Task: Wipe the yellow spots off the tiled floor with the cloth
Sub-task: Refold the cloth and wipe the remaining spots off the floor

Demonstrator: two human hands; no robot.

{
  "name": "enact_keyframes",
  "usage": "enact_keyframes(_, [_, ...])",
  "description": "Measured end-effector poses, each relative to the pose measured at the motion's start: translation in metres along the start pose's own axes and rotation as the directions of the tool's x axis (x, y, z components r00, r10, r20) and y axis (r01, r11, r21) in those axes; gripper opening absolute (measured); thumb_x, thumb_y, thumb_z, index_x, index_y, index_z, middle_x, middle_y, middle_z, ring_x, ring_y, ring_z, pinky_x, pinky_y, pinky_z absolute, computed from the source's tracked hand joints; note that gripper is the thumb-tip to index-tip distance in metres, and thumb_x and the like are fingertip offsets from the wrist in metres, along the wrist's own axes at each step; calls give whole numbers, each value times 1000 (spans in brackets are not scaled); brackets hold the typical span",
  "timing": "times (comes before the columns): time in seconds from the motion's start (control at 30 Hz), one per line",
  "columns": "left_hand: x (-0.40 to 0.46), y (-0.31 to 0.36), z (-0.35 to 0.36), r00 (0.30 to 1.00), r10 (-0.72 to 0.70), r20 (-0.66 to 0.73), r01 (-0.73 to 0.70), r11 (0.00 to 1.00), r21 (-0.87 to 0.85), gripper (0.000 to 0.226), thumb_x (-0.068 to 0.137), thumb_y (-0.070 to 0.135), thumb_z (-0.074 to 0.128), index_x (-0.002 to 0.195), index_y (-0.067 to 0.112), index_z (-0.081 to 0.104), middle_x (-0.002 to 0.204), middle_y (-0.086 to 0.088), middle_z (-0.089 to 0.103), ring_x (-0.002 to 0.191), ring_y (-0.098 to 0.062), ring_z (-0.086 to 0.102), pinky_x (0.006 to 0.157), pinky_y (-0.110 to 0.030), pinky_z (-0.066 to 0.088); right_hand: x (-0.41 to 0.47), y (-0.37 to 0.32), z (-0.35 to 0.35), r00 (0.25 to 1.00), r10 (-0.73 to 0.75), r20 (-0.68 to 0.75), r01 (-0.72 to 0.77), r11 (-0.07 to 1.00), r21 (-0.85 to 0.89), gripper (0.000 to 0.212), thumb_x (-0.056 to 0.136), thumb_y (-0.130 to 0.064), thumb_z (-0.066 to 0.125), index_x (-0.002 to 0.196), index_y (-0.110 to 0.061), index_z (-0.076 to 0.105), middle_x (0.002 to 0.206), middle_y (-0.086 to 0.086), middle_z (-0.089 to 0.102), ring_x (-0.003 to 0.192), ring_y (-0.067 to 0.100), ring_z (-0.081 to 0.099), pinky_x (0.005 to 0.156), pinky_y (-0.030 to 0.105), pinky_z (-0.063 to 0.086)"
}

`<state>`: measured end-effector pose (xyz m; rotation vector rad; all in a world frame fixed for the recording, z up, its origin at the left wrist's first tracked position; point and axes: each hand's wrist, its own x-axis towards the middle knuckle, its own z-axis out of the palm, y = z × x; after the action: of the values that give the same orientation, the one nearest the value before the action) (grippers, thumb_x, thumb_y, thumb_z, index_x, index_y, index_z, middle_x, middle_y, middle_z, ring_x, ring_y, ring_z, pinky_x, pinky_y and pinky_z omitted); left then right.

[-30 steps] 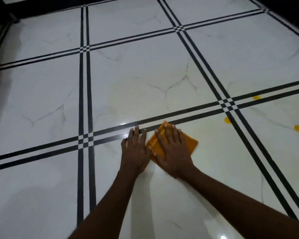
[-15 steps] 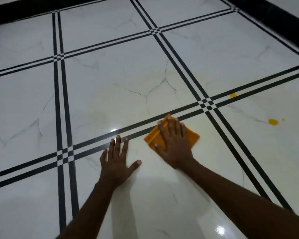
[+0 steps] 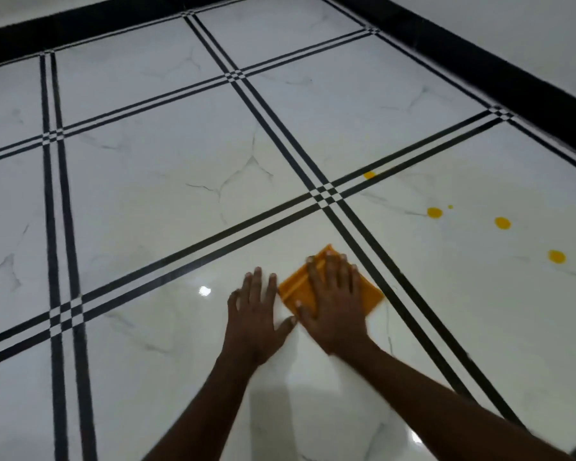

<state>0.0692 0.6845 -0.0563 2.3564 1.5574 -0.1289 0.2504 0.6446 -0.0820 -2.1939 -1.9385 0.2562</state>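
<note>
An orange cloth, folded flat into a square, lies under my right palm on the glossy white tiled floor, one corner pointing away from me, just short of the double black lines. Several yellow spots dot the tile beyond those lines to my right, and one small spot sits against a line.

the right hand lies flat, fingers spread, pressing a folded orange cloth onto the glossy white tiled floor. the left hand rests flat on the tile just beside it, thumb near the cloth's edge. yellow spots dot the tile to the right, beyond a double black line.
</note>
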Motion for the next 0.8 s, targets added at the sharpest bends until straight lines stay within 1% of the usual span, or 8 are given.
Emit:
enact_keyframes(0.1, [1, 7, 5, 1000, 0, 25, -2, 997, 73, 104, 75, 85, 14, 159, 28, -5, 167, -6, -12, 154, -29, -9, 122, -52, 7, 18, 42, -13, 999, -31, 19, 31, 999, -14, 83, 97, -71, 32, 165, -29, 10, 173, 12, 12, 160, 35, 3, 127, 57, 7])
enact_keyframes(0.2, [1, 5, 0, 999, -33, 43, 29, 994, 104, 102, 80, 83, 28, 159, 28, -5, 167, -7, -9, 154, -29, -4, 122, -50, 11, -14, 121, -33, 947, 295, -125, -304, 951, -60, 77, 97, -63, 36, 159, -19, 31, 161, 23, 35, 151, 44, 25, 125, 59, 16])
enact_keyframes(0.33, [-5, 60, 1, 1000, -8, 16, 7, 998, 56, 99, 82, 74, 32, 160, 16, 11, 166, -20, 6, 153, -35, 7, 119, -50, 18, -87, 153, -50, 830, 535, -160, -552, 829, -88, 84, 94, -60, 30, 163, -13, 22, 162, 30, 29, 150, 51, 23, 124, 62, 16])
enact_keyframes(0.4, [-9, 101, 13, 996, 71, 48, -72, 997, 36, 96, 84, 72, 31, 160, 17, 9, 166, -18, 2, 154, -34, 4, 120, -51, 14, -96, 124, -40, 896, 425, -126, -435, 899, -59, 85, 94, -62, 33, 163, -14, 22, 165, 29, 23, 153, 50, 19, 124, 63, 15])
enact_keyframes(0.5, [-11, 144, 26, 992, 98, 80, -104, 992, 72, 91, 92, 68, 34, 160, 18, -2, 167, -14, -9, 154, -31, -7, 122, -50, 7, -82, 119, -33, 995, 94, -35, -96, 994, -48, 86, 96, -68, 34, 165, -23, 11, 172, 18, 9, 158, 41, 7, 127, 59, 10])
enact_keyframes(0.57, [-9, 143, 25, 992, 93, 82, -99, 992, 77, 93, 93, 67, 40, 159, 19, -4, 167, -12, -10, 154, -30, -7, 122, -49, 7, -64, 156, -38, 996, 83, -25, -84, 995, -55, 84, 95, -67, 35, 165, -23, 17, 171, 17, 14, 158, 39, 11, 126, 59, 11])
enact_keyframes(0.7, [1, 146, 14, 982, 102, 162, -126, 981, 146, 98, 92, 66, 46, 159, 17, -6, 167, -14, -7, 154, -32, -2, 120, -50, 15, -88, 277, -71, 827, 543, -147, -555, 829, -60, 80, 94, -61, 37, 159, -14, 34, 159, 27, 36, 148, 48, 29, 124, 60, 18])
enact_keyframes(0.8, [11, 167, 3, 971, 54, 231, -112, 962, 249, 102, 91, 63, 52, 158, 12, -5, 165, -19, -2, 151, -38, 8, 116, -51, 27, -150, 322, -94, 752, 633, -184, -653, 754, -76, 82, 95, -62, 31, 162, -15, 27, 161, 28, 33, 149, 49, 27, 124, 61, 17])
